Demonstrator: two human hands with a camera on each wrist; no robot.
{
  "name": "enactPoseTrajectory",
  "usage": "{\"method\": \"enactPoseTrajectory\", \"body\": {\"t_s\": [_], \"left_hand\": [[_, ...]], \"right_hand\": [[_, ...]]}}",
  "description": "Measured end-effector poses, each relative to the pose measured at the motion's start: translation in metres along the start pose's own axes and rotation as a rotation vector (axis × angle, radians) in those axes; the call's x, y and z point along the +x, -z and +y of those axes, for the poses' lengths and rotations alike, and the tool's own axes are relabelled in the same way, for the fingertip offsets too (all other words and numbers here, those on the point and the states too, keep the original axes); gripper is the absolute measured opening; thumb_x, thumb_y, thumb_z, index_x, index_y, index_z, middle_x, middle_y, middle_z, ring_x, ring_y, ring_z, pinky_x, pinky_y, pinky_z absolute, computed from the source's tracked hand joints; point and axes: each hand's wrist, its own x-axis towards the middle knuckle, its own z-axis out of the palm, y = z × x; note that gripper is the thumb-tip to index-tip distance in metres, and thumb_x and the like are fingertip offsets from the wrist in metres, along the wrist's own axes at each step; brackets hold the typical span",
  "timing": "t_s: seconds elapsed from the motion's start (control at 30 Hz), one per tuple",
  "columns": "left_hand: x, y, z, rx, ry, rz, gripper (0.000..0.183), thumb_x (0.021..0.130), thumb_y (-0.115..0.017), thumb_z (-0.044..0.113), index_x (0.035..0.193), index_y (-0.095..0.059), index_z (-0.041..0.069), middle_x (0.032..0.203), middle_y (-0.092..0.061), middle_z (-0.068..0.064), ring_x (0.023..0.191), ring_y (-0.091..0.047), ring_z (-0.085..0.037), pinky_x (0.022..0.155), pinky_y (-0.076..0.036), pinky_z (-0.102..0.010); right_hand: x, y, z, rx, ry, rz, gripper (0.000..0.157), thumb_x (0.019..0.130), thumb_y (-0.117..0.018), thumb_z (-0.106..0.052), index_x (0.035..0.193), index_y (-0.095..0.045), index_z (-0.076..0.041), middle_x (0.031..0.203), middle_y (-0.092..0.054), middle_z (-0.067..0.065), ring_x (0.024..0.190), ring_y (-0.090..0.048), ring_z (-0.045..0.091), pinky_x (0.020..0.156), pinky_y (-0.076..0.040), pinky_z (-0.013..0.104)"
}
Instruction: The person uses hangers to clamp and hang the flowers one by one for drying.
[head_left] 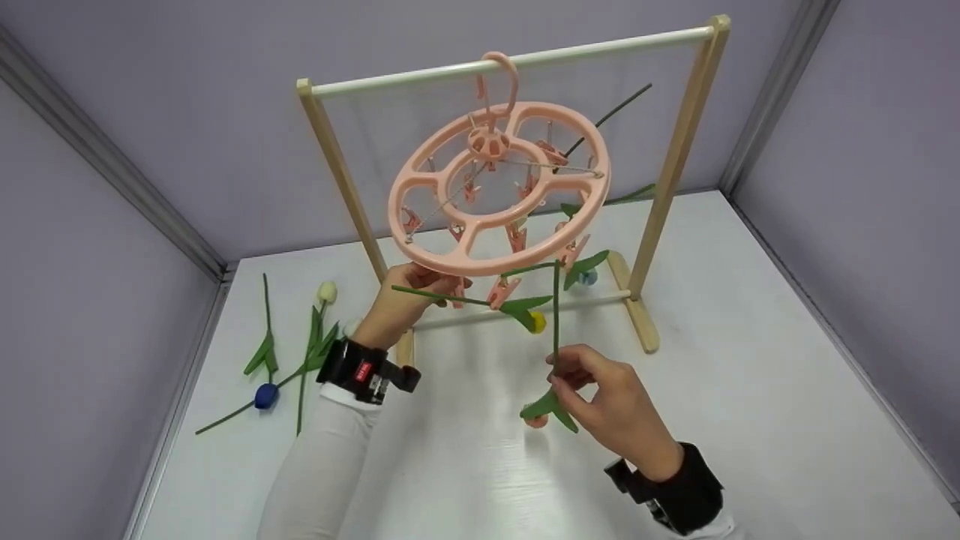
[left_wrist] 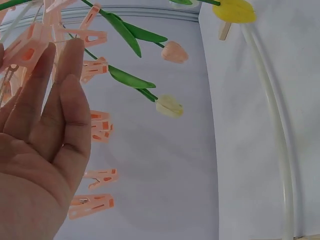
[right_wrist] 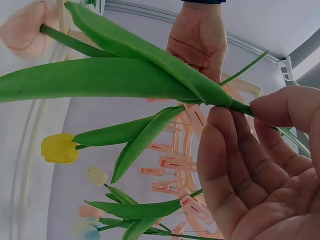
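Note:
A pink round clip hanger hangs by its hook from the rack's white bar. At its near rim, my left hand pinches a pink clothespin between thumb and index finger, the thumb mostly out of frame. My right hand pinches the green stem of a pink artificial tulip just above its leaves, blossom downward. Beside the left hand, another clothespin grips a yellow tulip. Farther round the ring hang a pale blue tulip and a white one.
On the white table at left lie a blue tulip and a white tulip, their stems crossing others. The rack's wooden posts stand on either side of the hanger. Grey walls enclose the table.

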Motion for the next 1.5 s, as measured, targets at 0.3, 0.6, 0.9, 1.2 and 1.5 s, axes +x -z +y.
{"method": "enactPoseTrajectory", "body": {"t_s": [0.3,0.6,0.9,1.2,1.5], "left_hand": [[-0.002,-0.004,0.005,0.008,0.051,0.005,0.026,0.095,-0.070,0.023,0.116,-0.070,0.008,0.102,-0.070,-0.014,0.096,-0.063,-0.023,0.084,-0.048,-0.034],[0.000,-0.012,0.001,0.030,0.044,-0.010,0.025,0.090,-0.076,0.021,0.110,-0.072,0.006,0.096,-0.073,-0.014,0.088,-0.070,-0.027,0.077,-0.054,-0.034],[0.001,-0.019,0.001,-0.168,0.023,-0.057,0.030,0.091,-0.075,0.015,0.116,-0.067,0.002,0.107,-0.069,-0.020,0.099,-0.069,-0.035,0.091,-0.052,-0.046],[0.001,-0.024,0.000,-0.245,0.062,0.036,0.023,0.093,-0.072,0.013,0.114,-0.071,0.004,0.107,-0.070,-0.017,0.104,-0.066,-0.037,0.094,-0.051,-0.044],[-0.002,-0.023,0.001,-0.041,0.026,-0.002,0.023,0.092,-0.072,0.019,0.113,-0.071,0.008,0.101,-0.072,-0.011,0.098,-0.066,-0.025,0.087,-0.050,-0.036]], "right_hand": [[0.000,0.000,0.001,0.016,0.032,-0.011,0.013,0.093,-0.068,-0.001,0.101,-0.067,-0.011,0.093,-0.071,-0.001,0.077,-0.066,0.009,0.066,-0.054,0.024],[0.005,-0.003,0.001,0.008,0.057,-0.005,0.014,0.091,-0.070,-0.001,0.100,-0.067,-0.012,0.090,-0.069,-0.007,0.075,-0.065,0.006,0.065,-0.053,0.021],[0.011,-0.006,0.003,-0.001,0.041,-0.013,0.022,0.090,-0.072,-0.001,0.110,-0.064,-0.008,0.096,-0.070,-0.003,0.079,-0.067,0.008,0.066,-0.055,0.024],[0.013,-0.007,0.003,-0.008,0.036,-0.021,0.017,0.092,-0.070,-0.002,0.107,-0.065,-0.009,0.095,-0.070,-0.002,0.078,-0.065,0.007,0.066,-0.054,0.025],[0.018,-0.009,0.003,-0.006,0.062,-0.018,0.006,0.094,-0.069,-0.009,0.098,-0.068,-0.013,0.090,-0.067,-0.009,0.075,-0.064,0.006,0.065,-0.054,0.023]]}}
